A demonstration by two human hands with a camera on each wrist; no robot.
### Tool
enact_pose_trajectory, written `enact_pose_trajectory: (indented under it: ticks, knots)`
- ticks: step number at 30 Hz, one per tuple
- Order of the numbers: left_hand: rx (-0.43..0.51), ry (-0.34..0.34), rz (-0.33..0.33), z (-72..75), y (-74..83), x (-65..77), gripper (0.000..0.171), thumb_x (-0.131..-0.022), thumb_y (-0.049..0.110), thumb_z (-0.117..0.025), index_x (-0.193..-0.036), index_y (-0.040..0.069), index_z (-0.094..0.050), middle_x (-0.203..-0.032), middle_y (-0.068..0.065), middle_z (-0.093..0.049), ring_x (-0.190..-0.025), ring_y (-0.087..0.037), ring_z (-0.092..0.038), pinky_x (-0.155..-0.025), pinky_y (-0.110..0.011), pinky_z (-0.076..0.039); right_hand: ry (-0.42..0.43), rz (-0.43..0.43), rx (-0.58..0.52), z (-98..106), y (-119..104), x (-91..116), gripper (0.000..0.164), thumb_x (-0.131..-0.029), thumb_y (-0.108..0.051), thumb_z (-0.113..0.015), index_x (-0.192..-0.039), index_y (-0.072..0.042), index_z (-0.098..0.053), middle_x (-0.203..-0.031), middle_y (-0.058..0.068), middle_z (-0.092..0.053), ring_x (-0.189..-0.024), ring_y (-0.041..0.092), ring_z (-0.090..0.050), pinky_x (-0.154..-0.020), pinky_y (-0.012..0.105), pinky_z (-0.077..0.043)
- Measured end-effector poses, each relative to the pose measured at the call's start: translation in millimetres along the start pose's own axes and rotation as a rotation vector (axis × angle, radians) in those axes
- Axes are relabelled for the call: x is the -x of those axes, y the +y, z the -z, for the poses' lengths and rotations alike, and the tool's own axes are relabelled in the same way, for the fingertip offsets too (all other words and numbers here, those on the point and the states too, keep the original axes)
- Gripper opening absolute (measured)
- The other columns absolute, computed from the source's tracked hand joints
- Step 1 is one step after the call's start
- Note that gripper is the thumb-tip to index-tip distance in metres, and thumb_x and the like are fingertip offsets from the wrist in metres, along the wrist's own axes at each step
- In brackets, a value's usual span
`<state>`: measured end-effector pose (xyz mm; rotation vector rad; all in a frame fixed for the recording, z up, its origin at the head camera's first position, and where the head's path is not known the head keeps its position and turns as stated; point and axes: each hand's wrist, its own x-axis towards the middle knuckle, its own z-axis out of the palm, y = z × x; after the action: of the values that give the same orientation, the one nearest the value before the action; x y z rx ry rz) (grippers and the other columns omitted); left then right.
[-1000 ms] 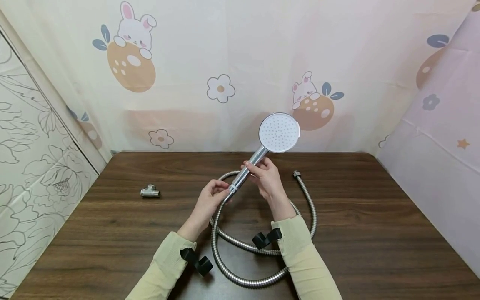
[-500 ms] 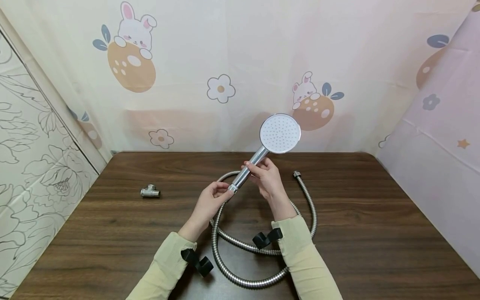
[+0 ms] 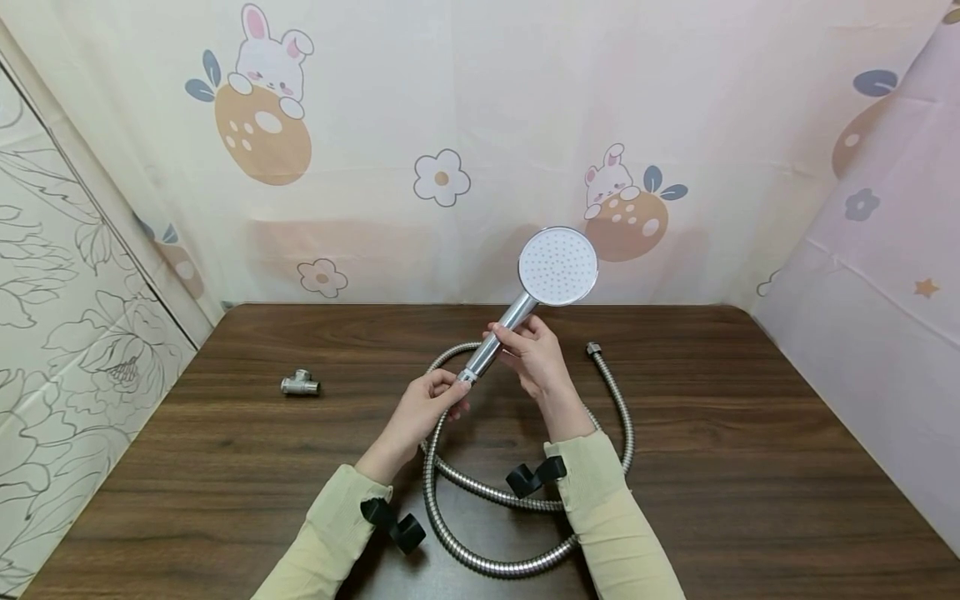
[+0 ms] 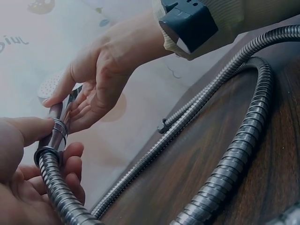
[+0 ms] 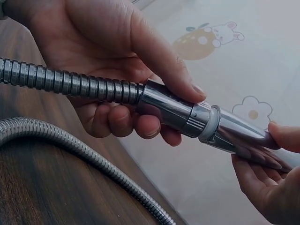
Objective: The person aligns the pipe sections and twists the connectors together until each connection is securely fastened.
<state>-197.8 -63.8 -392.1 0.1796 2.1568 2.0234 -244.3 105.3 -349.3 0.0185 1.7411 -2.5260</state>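
A chrome handheld shower head [image 3: 558, 267] with a white, dotted round face is held tilted above the table, its face up and to the right. My right hand [image 3: 538, 362] grips the middle of its handle [image 3: 483, 354]. At the handle's lower end, my left hand [image 3: 420, 412] pinches the hose's chrome connector [image 5: 166, 105], thumb on top and fingers curled beneath. Connector and handle are in line, and a white ring [image 5: 213, 124] shows between them in the right wrist view. From the connector, a ribbed metal shower hose [image 3: 504, 569] loops down onto the table.
The hose's other end, with a nut [image 3: 594, 348], lies on the wooden table [image 3: 750, 467] right of my hands. A small metal tee fitting [image 3: 300, 383] lies to the left. A printed curtain [image 3: 450, 100] hangs behind the table's back edge.
My left thumb and fingers have shifted round the connector, the thumb sliding slightly right along it and the fingers now curling beneath. My right hand and the shower head have barely moved.
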Motion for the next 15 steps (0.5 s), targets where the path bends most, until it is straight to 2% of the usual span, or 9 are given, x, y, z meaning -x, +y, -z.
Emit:
enact_pose_trajectory:
  ticks: [3,6,8,10,13,15]
  knots:
    - [0.026,0.012,-0.030,-1.4,-1.4,-0.2,0.020,-0.087,0.018,-0.061,-0.096,0.001,-0.055,-0.076,-0.015,-0.062,-0.061,-0.013,-0.051,-0.061,-0.026,-0.044,-0.001,0.001,0.003,0.1,0.0,-0.2,0.036,-0.087,0.000,-0.056,-0.119,0.000,-0.041,-0.093,0.005,-0.063,-0.084,0.015,-0.065,-0.093,0.045,-0.042]
    - [0.045,0.037,-0.037,-2.3,-1.1,0.1,0.020,-0.084,0.016,-0.064,-0.096,0.002,-0.055,-0.070,-0.009,-0.059,-0.059,-0.012,-0.050,-0.059,-0.024,-0.043,0.002,0.003,0.001,-0.9,-0.1,0.0,0.037,-0.087,0.000,-0.056,-0.120,0.001,-0.040,-0.091,0.004,-0.063,-0.084,0.015,-0.065,-0.090,0.042,-0.045]
    - [0.052,0.043,-0.022,-2.7,6.2,3.9,0.022,-0.083,0.014,-0.065,-0.097,0.001,-0.054,-0.069,-0.005,-0.057,-0.059,-0.012,-0.049,-0.060,-0.025,-0.043,0.004,0.004,0.000,-1.5,0.1,0.0,0.037,-0.087,0.000,-0.056,-0.120,0.001,-0.041,-0.091,0.004,-0.063,-0.083,0.014,-0.065,-0.088,0.039,-0.047]
    - [0.061,0.052,-0.009,-2.9,6.8,4.1,0.023,-0.082,0.014,-0.066,-0.098,0.002,-0.054,-0.070,-0.004,-0.057,-0.059,-0.013,-0.049,-0.060,-0.025,-0.043,0.007,0.002,-0.006,-1.6,0.7,-0.6,0.034,-0.087,0.000,-0.056,-0.118,-0.001,-0.042,-0.092,0.005,-0.062,-0.082,0.014,-0.065,-0.088,0.039,-0.047]
    - [0.076,0.052,0.002,-3.3,7.0,3.6,0.021,-0.086,0.015,-0.062,-0.099,0.001,-0.054,-0.073,-0.009,-0.058,-0.059,-0.013,-0.050,-0.060,-0.026,-0.044,0.009,0.001,-0.014,-1.3,0.9,-0.7,0.035,-0.087,0.001,-0.056,-0.118,0.001,-0.041,-0.092,0.006,-0.062,-0.082,0.014,-0.065,-0.091,0.042,-0.045]
    - [0.092,0.066,0.002,-3.6,0.6,0.4,0.018,-0.089,0.016,-0.056,-0.099,0.001,-0.054,-0.074,-0.011,-0.059,-0.058,-0.013,-0.052,-0.059,-0.026,-0.044,0.010,0.000,-0.021,-1.0,0.7,-0.6,0.035,-0.087,0.002,-0.056,-0.118,0.001,-0.041,-0.091,0.005,-0.062,-0.082,0.014,-0.065,-0.093,0.043,-0.043]
